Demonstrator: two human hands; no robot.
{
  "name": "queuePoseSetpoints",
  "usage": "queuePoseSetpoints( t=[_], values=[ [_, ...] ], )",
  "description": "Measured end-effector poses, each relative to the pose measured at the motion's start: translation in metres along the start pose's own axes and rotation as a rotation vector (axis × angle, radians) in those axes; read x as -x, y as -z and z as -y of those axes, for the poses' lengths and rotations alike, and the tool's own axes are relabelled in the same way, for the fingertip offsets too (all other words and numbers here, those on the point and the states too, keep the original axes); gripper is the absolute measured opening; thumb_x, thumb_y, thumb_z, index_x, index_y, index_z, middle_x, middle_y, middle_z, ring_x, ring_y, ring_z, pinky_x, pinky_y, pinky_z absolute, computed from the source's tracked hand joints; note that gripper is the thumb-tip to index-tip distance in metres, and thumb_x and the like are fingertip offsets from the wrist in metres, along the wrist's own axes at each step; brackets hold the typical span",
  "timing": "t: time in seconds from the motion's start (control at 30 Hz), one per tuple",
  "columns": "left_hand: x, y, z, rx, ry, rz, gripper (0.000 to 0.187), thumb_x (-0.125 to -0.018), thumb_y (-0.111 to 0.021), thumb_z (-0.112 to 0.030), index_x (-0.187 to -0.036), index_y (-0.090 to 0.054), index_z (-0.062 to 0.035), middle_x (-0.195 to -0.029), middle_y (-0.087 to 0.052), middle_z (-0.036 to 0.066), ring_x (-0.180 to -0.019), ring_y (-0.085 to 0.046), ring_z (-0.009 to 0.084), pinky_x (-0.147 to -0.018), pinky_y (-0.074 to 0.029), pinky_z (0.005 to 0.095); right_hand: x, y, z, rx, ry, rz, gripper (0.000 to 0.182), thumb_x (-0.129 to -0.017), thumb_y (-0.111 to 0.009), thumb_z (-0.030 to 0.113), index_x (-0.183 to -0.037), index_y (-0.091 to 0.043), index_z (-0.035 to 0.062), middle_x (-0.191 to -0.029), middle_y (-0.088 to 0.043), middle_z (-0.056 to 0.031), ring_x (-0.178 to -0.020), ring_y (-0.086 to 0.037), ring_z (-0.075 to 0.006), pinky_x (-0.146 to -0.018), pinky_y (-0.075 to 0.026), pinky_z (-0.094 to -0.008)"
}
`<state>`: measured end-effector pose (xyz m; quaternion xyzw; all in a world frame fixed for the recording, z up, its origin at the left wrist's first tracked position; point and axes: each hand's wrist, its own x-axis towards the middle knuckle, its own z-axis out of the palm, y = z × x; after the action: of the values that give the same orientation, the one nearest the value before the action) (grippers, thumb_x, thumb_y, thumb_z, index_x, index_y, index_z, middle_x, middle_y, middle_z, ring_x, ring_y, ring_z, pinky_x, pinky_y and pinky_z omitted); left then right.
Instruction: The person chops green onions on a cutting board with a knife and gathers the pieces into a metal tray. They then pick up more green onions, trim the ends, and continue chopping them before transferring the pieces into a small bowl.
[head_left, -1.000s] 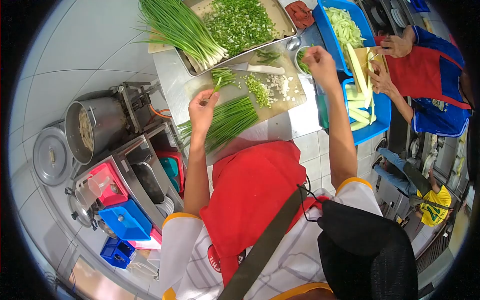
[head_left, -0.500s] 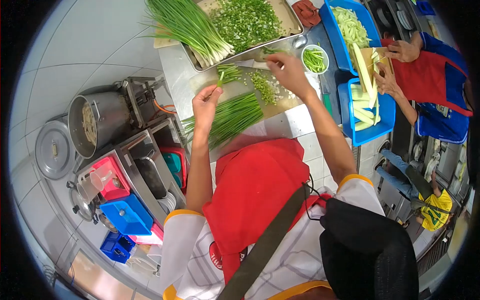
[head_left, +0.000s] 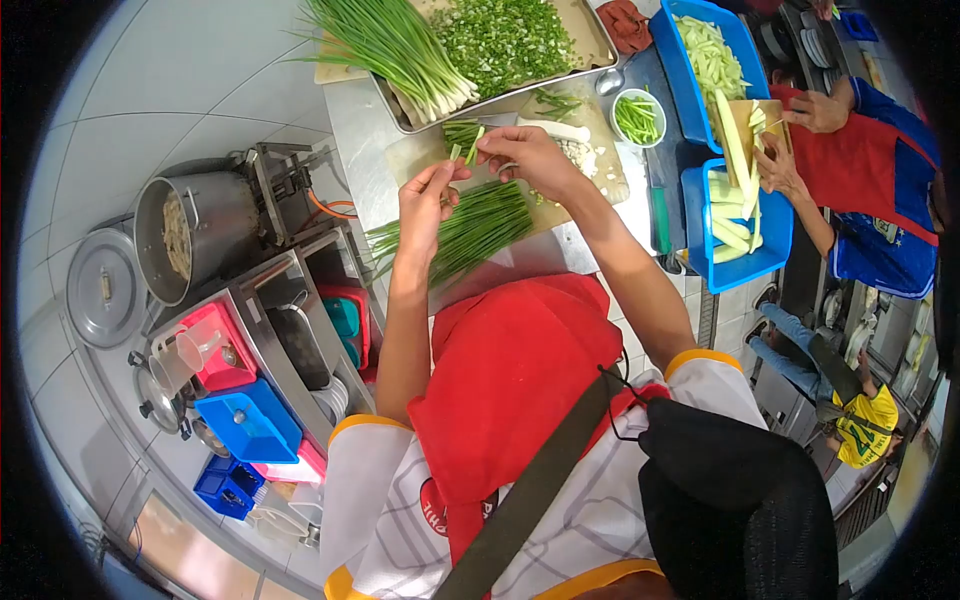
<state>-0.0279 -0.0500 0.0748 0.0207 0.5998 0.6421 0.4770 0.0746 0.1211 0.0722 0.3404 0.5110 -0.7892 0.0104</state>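
Observation:
Over the cutting board, my left hand pinches a short green onion stalk. My right hand, close beside it, holds another green piece between thumb and fingertips. A knife lies on the board just beyond my right hand, its blade mostly hidden. Below the hands rests a bundle of long green stalks. Short cut stalks lie behind the fingertips. Chopped white bits are on the board to the right, and my right hand covers much of the chopped green pile.
A metal tray with chopped greens and whole green onions stands at the back. Right of the board are a white bowl, a green-handled knife and blue tubs. A co-worker cuts long pale-green vegetables there. A large pot is at left.
My right hand has moved left from the knife handle to meet my left hand and now pinches a green piece. My left hand has shifted slightly right.

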Motion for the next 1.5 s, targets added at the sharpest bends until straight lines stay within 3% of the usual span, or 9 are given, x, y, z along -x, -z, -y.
queuePoseSetpoints(
  t=[0.17,0.37,0.5,0.57,0.67,0.9,1.17,1.27,1.5],
  values=[
    [0.000,0.000,-0.002,0.085,0.022,0.039,0.028,-0.099,-0.060,-0.022,-0.113,-0.067,0.0016,-0.099,-0.070,0.008,-0.065,-0.052,0.0066,-0.049,-0.033,0.0181,0.019,0.018,0.010,-0.162,0.054,-0.112,0.017,-0.096,-0.065,0.023,-0.098,-0.067,0.0065,-0.084,-0.066,-0.0025,-0.075,-0.059,-0.0114,-0.064,-0.047,-0.0282],
    [0.000,-0.008,-0.006,0.047,0.016,0.029,0.028,-0.098,-0.061,-0.021,-0.114,-0.070,0.0002,-0.094,-0.070,0.004,-0.065,-0.053,0.0065,-0.054,-0.037,0.0189,0.042,0.091,-0.002,-0.347,0.272,-0.859,0.028,-0.097,-0.063,0.033,-0.096,-0.064,0.0053,-0.070,-0.058,-0.0024,-0.058,-0.054,-0.0132,-0.051,-0.045,-0.0293],
    [-0.023,-0.034,0.000,-0.192,-0.058,0.013,0.027,-0.097,-0.063,-0.022,-0.115,-0.069,-0.0012,-0.098,-0.070,0.004,-0.065,-0.051,0.0048,-0.049,-0.032,0.0176,0.057,0.126,-0.015,-0.270,0.205,-0.939,0.038,-0.099,-0.061,0.040,-0.090,-0.064,0.0038,-0.063,-0.055,-0.0016,-0.050,-0.051,-0.0125,-0.045,-0.044,-0.0277],
    [-0.038,-0.047,0.006,-0.254,-0.156,0.031,0.029,-0.093,-0.069,-0.022,-0.108,-0.072,0.0022,-0.092,-0.071,0.006,-0.069,-0.057,0.0101,-0.061,-0.045,0.0248,0.061,0.133,-0.021,-0.268,0.236,-0.910,0.048,-0.097,-0.061,0.047,-0.088,-0.065,0.0005,-0.060,-0.057,-0.0031,-0.047,-0.053,-0.0123,-0.041,-0.043,-0.0271],
    [-0.069,-0.071,0.024,-0.557,-0.613,0.011,0.026,-0.089,-0.070,-0.024,-0.106,-0.074,-0.0045,-0.091,-0.070,0.007,-0.074,-0.064,0.0182,-0.065,-0.049,0.0335,0.060,0.125,-0.019,-0.317,0.266,-0.950,0.033,-0.095,-0.066,0.033,-0.087,-0.065,0.0012,-0.064,-0.061,-0.0049,-0.049,-0.055,-0.0129,-0.043,-0.045,-0.0266],
    [-0.081,-0.137,0.009,-1.271,-0.695,-0.053,0.025,-0.092,-0.063,-0.030,-0.109,-0.072,-0.0134,-0.095,-0.065,0.008,-0.089,-0.066,0.0304,-0.075,-0.052,0.0433,0.053,0.135,-0.018,-0.437,0.452,-1.036,0.019,-0.095,-0.064,0.014,-0.104,-0.062,-0.0023,-0.071,-0.064,-0.0094,-0.051,-0.055,-0.0130,-0.044,-0.045,-0.0280],
    [-0.024,-0.063,0.025,-1.073,-0.696,-0.097,0.022,-0.088,-0.068,-0.021,-0.108,-0.071,-0.0129,-0.092,-0.066,0.008,-0.085,-0.067,0.0313,-0.071,-0.053,0.0408,0.037,0.080,-0.037,0.323,0.574,-0.775,0.018,-0.095,-0.064,0.015,-0.106,-0.070,0.0033,-0.078,-0.069,-0.0068,-0.060,-0.059,-0.0095,-0.053,-0.047,-0.0252],
    [-0.015,-0.023,0.017,-1.092,-0.633,-0.247,0.021,-0.085,-0.070,-0.018,-0.105,-0.072,-0.0118,-0.088,-0.066,0.008,-0.082,-0.066,0.0319,-0.070,-0.052,0.0403,0.016,0.037,-0.036,0.856,0.564,-0.441,0.016,-0.086,-0.065,0.017,-0.095,-0.074,0.0074,-0.078,-0.070,-0.0134,-0.070,-0.065,-0.0311,-0.068,-0.053,-0.0413],
    [-0.021,0.004,0.009,-1.107,-0.587,-0.377,0.022,-0.083,-0.073,-0.018,-0.103,-0.072,-0.0112,-0.087,-0.065,0.007,-0.082,-0.065,0.0320,-0.071,-0.051,0.0415,-0.019,-0.006,-0.038,1.305,0.694,-0.448,0.014,-0.079,-0.068,0.018,-0.086,-0.076,0.0086,-0.085,-0.066,-0.0118,-0.086,-0.059,-0.0369,-0.076,-0.053,-0.0451]
  ],
)
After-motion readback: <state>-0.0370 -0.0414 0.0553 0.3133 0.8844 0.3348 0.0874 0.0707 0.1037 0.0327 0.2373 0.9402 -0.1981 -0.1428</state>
